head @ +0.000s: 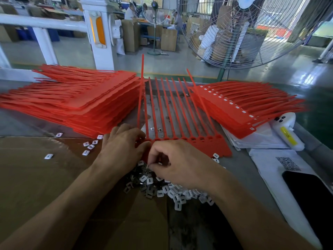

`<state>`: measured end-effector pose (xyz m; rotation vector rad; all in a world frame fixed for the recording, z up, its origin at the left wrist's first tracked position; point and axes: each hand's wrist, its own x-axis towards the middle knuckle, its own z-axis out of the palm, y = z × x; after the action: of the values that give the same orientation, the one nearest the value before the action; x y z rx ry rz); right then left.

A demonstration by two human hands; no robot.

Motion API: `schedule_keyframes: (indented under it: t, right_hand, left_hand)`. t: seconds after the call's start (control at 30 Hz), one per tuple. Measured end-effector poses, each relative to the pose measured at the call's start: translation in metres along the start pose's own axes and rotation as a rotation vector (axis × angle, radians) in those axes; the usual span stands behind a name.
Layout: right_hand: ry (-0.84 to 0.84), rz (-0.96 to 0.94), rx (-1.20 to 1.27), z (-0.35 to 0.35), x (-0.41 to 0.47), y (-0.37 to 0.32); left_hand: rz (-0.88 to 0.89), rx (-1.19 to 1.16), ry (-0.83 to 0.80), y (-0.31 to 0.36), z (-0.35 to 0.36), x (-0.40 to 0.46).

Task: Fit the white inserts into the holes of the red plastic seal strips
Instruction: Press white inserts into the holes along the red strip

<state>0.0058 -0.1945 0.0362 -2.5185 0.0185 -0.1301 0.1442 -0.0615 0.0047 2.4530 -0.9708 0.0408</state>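
Seating inserts: right hand [182,165] pinched a white insert [160,163] over the insert heap [173,192], just before the red strip sheet [189,141]; left hand [122,147] gripped that sheet's near-left edge. Advised: align squarely, press flush.

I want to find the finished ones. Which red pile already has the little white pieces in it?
The pile on the right. A row of small white pieces shows along its edge. The bigger pile on the left is plain red, with no white showing.

Big floor fan [248,31], phone [311,197], cardboard [36,177].
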Motion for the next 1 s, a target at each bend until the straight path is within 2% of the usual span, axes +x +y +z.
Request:
schedule_keyframes:
  t: [0.37,0.63,0.87,1.0]
  right_hand:
    - [0.038,0.039,0.093,0.000,0.000,0.004]
    - [0.209,0.103,0.150,-0.002,0.000,0.012]
    - [0.528,0.339,0.105,-0.036,-0.005,0.054]
    - [0.624,0.538,0.034,-0.054,-0.014,0.091]
  left_hand:
    - [-0.011,0.004,-0.008,0.001,-0.001,-0.001]
    - [-0.020,-0.009,0.001,0.004,-0.003,-0.002]
    - [-0.011,-0.042,0.004,0.001,-0.002,-0.001]
    - [-0.012,-0.035,0.003,0.001,-0.002,-0.001]
